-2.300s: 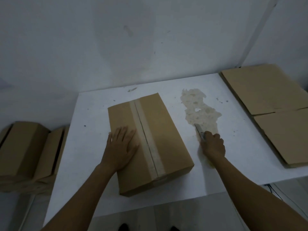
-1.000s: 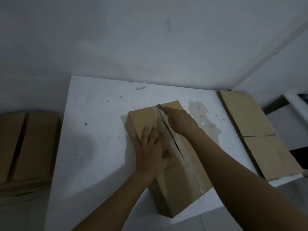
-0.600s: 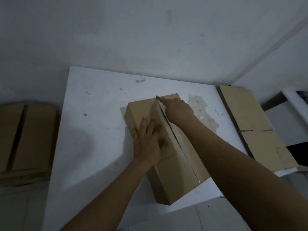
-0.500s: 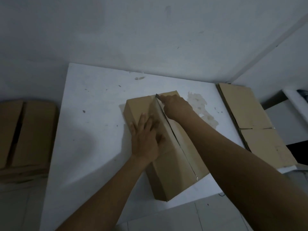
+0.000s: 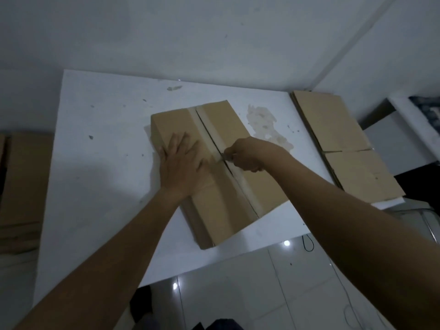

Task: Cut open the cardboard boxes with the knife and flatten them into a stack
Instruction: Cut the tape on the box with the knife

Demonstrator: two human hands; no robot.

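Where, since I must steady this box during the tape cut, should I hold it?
Press flat on the left top flap of the box, coming from the left, as the left hand does: the taped seam runs lengthwise down the middle, with the knife on it.

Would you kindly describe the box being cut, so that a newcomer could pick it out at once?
Start at the white table against the wall. In its middle lies a taped cardboard box, the left hand pressing flat on its top and the right hand holding a knife at its centre seam. Unlike the flattened cardboard stack at the table's right edge, it is not flattened.
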